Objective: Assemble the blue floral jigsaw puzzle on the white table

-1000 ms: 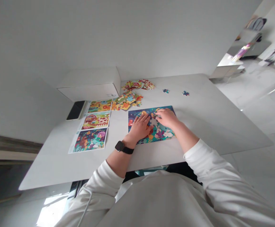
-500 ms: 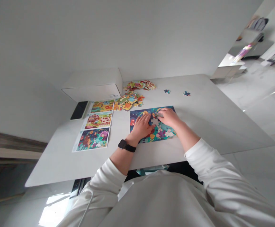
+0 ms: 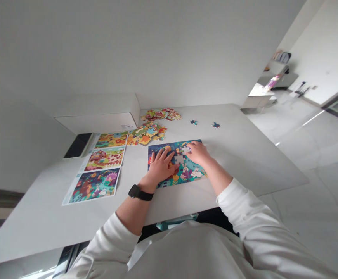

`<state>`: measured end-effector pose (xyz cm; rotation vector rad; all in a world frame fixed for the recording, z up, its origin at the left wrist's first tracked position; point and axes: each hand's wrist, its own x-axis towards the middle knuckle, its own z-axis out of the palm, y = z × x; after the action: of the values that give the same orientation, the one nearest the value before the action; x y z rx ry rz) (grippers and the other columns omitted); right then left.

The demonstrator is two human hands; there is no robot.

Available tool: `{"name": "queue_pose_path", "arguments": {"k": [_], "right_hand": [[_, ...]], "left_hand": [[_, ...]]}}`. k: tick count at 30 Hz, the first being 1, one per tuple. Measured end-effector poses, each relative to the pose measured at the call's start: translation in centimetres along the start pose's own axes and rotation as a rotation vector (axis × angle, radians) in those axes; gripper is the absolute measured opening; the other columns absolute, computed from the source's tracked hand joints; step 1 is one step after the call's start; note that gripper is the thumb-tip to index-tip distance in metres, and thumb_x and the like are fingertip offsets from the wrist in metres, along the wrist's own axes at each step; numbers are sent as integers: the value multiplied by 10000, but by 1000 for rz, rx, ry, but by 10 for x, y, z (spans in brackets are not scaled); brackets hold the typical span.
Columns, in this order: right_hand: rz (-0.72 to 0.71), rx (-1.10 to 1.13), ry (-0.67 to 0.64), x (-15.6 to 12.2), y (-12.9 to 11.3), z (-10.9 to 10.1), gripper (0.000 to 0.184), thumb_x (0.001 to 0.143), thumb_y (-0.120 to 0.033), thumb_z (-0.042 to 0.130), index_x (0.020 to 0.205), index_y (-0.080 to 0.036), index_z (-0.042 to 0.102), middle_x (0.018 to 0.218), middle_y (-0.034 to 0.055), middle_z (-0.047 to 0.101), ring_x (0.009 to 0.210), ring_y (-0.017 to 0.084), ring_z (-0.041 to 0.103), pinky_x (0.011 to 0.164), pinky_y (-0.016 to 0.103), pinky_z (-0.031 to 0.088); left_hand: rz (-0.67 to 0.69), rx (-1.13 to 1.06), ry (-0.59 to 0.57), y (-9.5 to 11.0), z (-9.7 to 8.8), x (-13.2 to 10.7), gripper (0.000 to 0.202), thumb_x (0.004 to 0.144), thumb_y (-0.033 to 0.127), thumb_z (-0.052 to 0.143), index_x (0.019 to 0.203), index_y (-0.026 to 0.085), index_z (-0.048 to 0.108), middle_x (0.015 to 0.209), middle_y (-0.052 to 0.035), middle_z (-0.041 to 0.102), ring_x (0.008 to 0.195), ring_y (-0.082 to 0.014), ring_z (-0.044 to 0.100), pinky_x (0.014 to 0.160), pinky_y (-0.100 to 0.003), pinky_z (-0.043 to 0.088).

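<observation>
A partly built jigsaw puzzle (image 3: 186,172) with a dark blue and teal picture lies on the white table (image 3: 244,155) in front of me. My left hand (image 3: 160,166) rests flat on its left half with the fingers spread; a black watch is on that wrist. My right hand (image 3: 197,152) sits over the puzzle's upper middle, fingers curled onto a puzzle piece (image 3: 185,149) at the edge of a grey gap (image 3: 179,159) in the picture.
A heap of loose pieces (image 3: 149,131) lies behind the puzzle, two single blue pieces (image 3: 194,122) farther right. Three picture cards (image 3: 103,159) lie in a column at left, beside a white box (image 3: 99,114) and a black phone (image 3: 77,145).
The view swung, so everything sits lower and more to the left. Both hands have stayed on the puzzle, the right one working at the gap.
</observation>
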<state>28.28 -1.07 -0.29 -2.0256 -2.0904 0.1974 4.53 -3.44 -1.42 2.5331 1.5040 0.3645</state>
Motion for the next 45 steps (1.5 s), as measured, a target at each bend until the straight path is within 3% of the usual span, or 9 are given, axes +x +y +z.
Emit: {"name": "queue_pose_path", "arguments": {"k": [8, 12, 15, 20, 23, 27, 35, 40, 45], "right_hand": [[-13, -18, -45, -3, -5, -3, 418, 1004, -416, 720, 1397, -278, 743, 1533, 133, 656, 1395, 350, 621, 1197, 509, 499], [-27, 54, -21, 8, 5, -6, 337, 985, -398, 734, 1296, -285, 800, 1439, 110, 734, 1322, 291, 682, 1167, 424, 526], [43, 164, 52, 25, 29, -12, 276, 999, -367, 683, 1219, -285, 828, 1304, 76, 806, 1195, 243, 746, 1092, 362, 564], [257, 194, 245, 50, 97, -25, 324, 993, -246, 590, 1218, -223, 822, 1303, 96, 813, 1227, 244, 742, 1130, 376, 539], [458, 138, 316, 58, 134, -31, 379, 984, -213, 583, 1289, -184, 808, 1385, 163, 771, 1268, 279, 719, 1137, 393, 521], [601, 112, 348, 70, 161, -34, 403, 1009, -271, 588, 1363, -223, 776, 1397, 157, 751, 1264, 306, 699, 1099, 429, 533], [697, -1, 284, 100, 169, -34, 418, 1015, -428, 629, 1342, -218, 786, 1394, 222, 695, 1300, 403, 640, 1088, 580, 504], [694, 16, 292, 104, 169, -33, 378, 999, -409, 660, 1285, -202, 796, 1447, 252, 638, 1366, 425, 593, 1133, 615, 463], [689, 167, 372, 102, 168, -33, 342, 892, -351, 775, 1207, -224, 730, 1415, 199, 692, 1331, 386, 645, 1124, 580, 493]], "left_hand": [[-18, -4, -51, -3, -3, -3, 782, 960, 641, 708, 1663, 345, 537, 1812, -97, 369, 1673, -428, 334, 1358, -717, 218], [-3, -15, -50, -7, -3, -2, 736, 961, 627, 710, 1628, 342, 585, 1799, -97, 394, 1669, -426, 345, 1358, -721, 218], [39, -49, -74, -12, -5, -3, 648, 985, 575, 690, 1583, 332, 636, 1784, -88, 425, 1669, -398, 358, 1373, -692, 215], [114, -129, -78, -21, -8, -6, 591, 997, 519, 673, 1534, 274, 681, 1754, -113, 470, 1638, -385, 421, 1374, -657, 257], [124, -221, -16, -24, -7, -5, 531, 1011, 437, 639, 1502, 244, 697, 1636, -136, 615, 1528, -367, 564, 1336, -632, 358], [96, -322, 116, -23, -7, -3, 454, 1021, 355, 613, 1446, 236, 717, 1397, -124, 773, 1320, -332, 713, 1206, -540, 531], [53, -346, 232, -17, -8, -1, 303, 1024, 303, 619, 1278, 231, 766, 1244, -107, 825, 1204, -314, 757, 1097, -486, 593], [35, -389, 294, -16, -10, 1, 291, 1030, 291, 613, 1274, 227, 758, 1135, -100, 840, 1119, -303, 774, 1055, -473, 596], [40, -513, 369, -9, -19, -2, 274, 1074, 343, 579, 1229, 231, 776, 1141, -92, 836, 1058, -256, 769, 1011, -412, 594]]}}
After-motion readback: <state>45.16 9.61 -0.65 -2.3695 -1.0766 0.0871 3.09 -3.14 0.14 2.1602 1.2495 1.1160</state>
